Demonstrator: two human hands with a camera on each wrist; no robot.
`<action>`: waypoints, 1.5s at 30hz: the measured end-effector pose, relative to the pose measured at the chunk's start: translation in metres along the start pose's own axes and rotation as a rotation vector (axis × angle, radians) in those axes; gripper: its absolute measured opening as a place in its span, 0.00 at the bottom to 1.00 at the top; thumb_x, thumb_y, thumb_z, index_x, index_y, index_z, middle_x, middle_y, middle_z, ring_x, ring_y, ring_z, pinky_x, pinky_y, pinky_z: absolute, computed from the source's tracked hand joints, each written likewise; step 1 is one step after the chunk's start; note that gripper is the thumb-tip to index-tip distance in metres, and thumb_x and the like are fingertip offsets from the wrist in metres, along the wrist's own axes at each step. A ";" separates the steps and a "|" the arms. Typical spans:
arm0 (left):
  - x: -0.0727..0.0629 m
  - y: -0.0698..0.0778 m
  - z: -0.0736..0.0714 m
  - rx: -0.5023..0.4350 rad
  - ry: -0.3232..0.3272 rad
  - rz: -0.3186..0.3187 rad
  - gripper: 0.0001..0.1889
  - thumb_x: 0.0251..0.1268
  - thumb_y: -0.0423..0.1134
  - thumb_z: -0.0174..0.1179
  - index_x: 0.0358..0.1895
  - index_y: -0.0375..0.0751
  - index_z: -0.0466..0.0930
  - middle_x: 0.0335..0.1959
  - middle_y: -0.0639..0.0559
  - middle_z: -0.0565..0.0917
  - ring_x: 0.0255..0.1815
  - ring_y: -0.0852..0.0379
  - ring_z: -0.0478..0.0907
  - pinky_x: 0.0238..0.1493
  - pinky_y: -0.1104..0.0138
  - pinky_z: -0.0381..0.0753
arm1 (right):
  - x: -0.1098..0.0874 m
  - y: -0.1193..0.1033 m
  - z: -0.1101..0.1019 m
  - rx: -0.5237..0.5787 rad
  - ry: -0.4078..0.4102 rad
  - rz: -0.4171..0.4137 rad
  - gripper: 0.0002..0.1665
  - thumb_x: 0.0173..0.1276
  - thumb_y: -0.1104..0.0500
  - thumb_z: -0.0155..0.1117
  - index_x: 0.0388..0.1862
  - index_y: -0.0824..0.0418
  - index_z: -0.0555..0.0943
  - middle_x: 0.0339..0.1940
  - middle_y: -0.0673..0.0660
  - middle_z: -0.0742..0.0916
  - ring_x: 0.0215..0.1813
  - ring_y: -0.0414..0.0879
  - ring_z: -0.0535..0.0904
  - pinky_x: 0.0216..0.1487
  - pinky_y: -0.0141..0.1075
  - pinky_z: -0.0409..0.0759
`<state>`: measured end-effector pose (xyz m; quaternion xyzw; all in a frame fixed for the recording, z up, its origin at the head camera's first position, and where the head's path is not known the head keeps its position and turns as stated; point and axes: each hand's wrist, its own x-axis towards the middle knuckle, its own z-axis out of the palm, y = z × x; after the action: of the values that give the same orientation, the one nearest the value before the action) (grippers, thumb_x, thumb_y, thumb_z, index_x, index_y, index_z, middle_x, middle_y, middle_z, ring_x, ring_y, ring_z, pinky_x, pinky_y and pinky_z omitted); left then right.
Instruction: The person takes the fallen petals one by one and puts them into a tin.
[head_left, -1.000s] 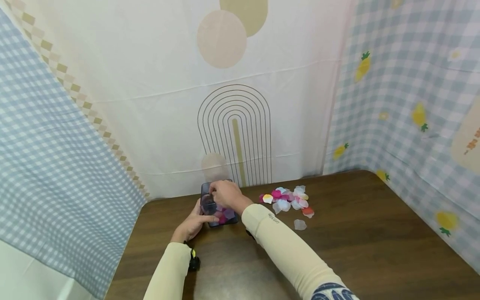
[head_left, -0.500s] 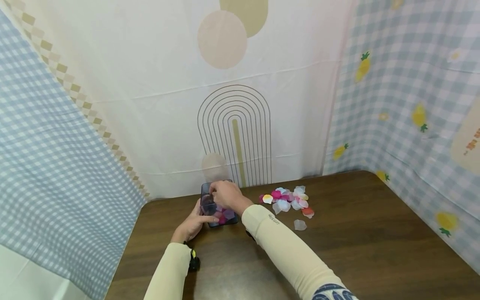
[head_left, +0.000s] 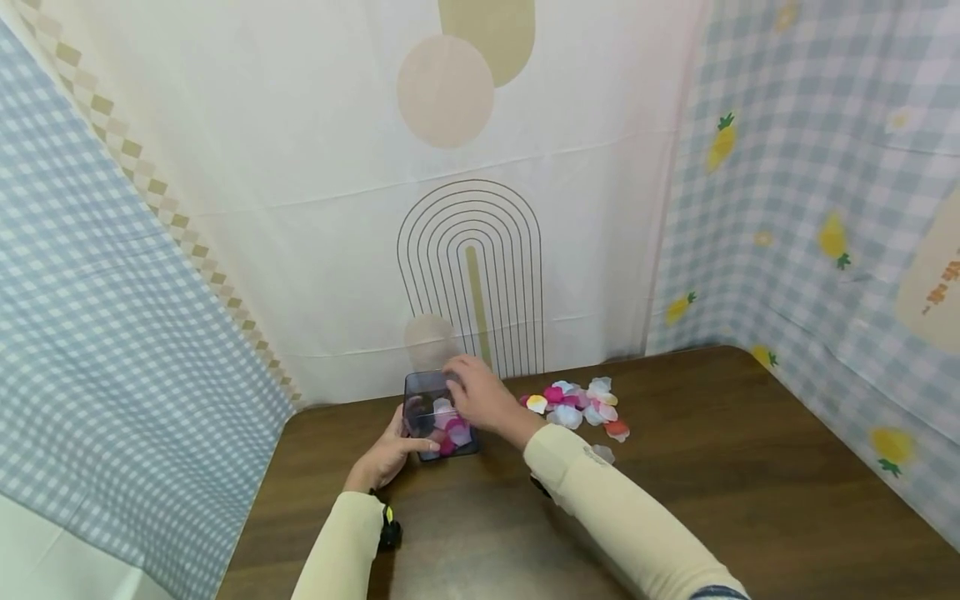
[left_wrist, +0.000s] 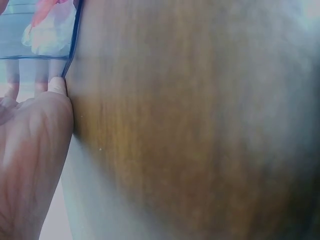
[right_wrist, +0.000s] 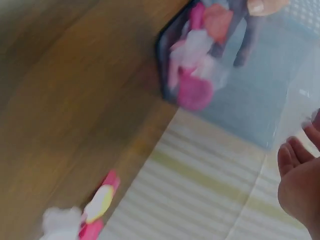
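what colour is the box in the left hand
The box is bluish grey, clearest in the right wrist view.

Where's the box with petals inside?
In the head view, the box is near the far edge of the table, left of the loose petals, held by the left hand, with the right hand at its upper right.

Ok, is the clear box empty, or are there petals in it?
Not empty: the clear box has petals in it; pink, white and reddish ones show through its wall.
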<state>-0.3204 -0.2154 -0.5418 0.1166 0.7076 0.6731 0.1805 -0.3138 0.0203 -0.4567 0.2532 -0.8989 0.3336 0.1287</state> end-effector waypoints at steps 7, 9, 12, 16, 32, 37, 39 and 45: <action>-0.001 0.000 -0.003 -0.012 0.003 0.007 0.52 0.59 0.25 0.73 0.81 0.48 0.50 0.83 0.40 0.62 0.85 0.40 0.54 0.88 0.39 0.38 | -0.050 0.036 -0.035 -0.043 0.138 -0.038 0.17 0.78 0.67 0.58 0.61 0.67 0.83 0.66 0.67 0.84 0.71 0.63 0.78 0.77 0.57 0.74; -0.001 0.000 -0.002 -0.016 0.002 0.006 0.51 0.58 0.25 0.73 0.81 0.47 0.51 0.82 0.40 0.62 0.85 0.40 0.55 0.88 0.39 0.39 | -0.066 0.047 -0.044 -0.069 0.167 -0.019 0.15 0.77 0.68 0.58 0.58 0.66 0.84 0.64 0.66 0.85 0.70 0.63 0.79 0.75 0.58 0.76; -0.001 -0.001 -0.001 -0.025 0.002 0.008 0.52 0.58 0.25 0.73 0.82 0.47 0.51 0.82 0.40 0.63 0.84 0.40 0.56 0.87 0.39 0.40 | -0.089 0.062 -0.056 -0.093 0.197 0.009 0.14 0.77 0.69 0.57 0.56 0.67 0.84 0.62 0.67 0.86 0.68 0.64 0.80 0.72 0.59 0.78; 0.000 -0.002 0.000 -0.023 -0.010 0.003 0.53 0.58 0.25 0.74 0.82 0.47 0.50 0.82 0.40 0.63 0.84 0.40 0.55 0.88 0.39 0.39 | -0.116 0.076 -0.067 -0.123 0.226 0.048 0.13 0.76 0.70 0.58 0.55 0.68 0.85 0.60 0.66 0.87 0.66 0.65 0.81 0.69 0.61 0.79; -0.001 -0.002 0.002 -0.011 0.014 0.000 0.52 0.58 0.26 0.73 0.81 0.47 0.50 0.82 0.39 0.63 0.84 0.39 0.56 0.87 0.36 0.39 | -0.142 0.098 -0.074 -0.174 0.220 0.079 0.17 0.70 0.67 0.70 0.57 0.67 0.85 0.60 0.65 0.88 0.65 0.64 0.82 0.68 0.62 0.79; 0.000 -0.001 0.001 -0.014 0.006 0.007 0.52 0.59 0.27 0.74 0.82 0.49 0.50 0.82 0.40 0.63 0.84 0.39 0.56 0.87 0.37 0.37 | -0.135 0.101 -0.074 -0.218 0.062 0.143 0.23 0.70 0.64 0.72 0.63 0.68 0.83 0.65 0.67 0.86 0.70 0.67 0.80 0.73 0.63 0.76; 0.001 -0.001 0.001 -0.015 0.005 0.009 0.52 0.59 0.27 0.74 0.82 0.49 0.50 0.82 0.40 0.63 0.84 0.40 0.56 0.87 0.37 0.38 | -0.130 0.104 -0.073 -0.237 -0.014 0.177 0.25 0.71 0.62 0.72 0.64 0.68 0.83 0.66 0.68 0.86 0.72 0.67 0.79 0.74 0.63 0.75; 0.000 -0.001 0.001 -0.017 0.001 -0.002 0.52 0.59 0.26 0.74 0.82 0.49 0.50 0.82 0.40 0.63 0.85 0.39 0.55 0.87 0.37 0.38 | -0.119 0.115 -0.063 -0.309 -0.129 0.302 0.26 0.73 0.53 0.72 0.62 0.67 0.84 0.67 0.66 0.86 0.71 0.64 0.81 0.73 0.60 0.77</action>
<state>-0.3205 -0.2148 -0.5425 0.1140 0.7021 0.6789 0.1820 -0.2723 0.1807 -0.5189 0.1139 -0.9734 0.1905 0.0567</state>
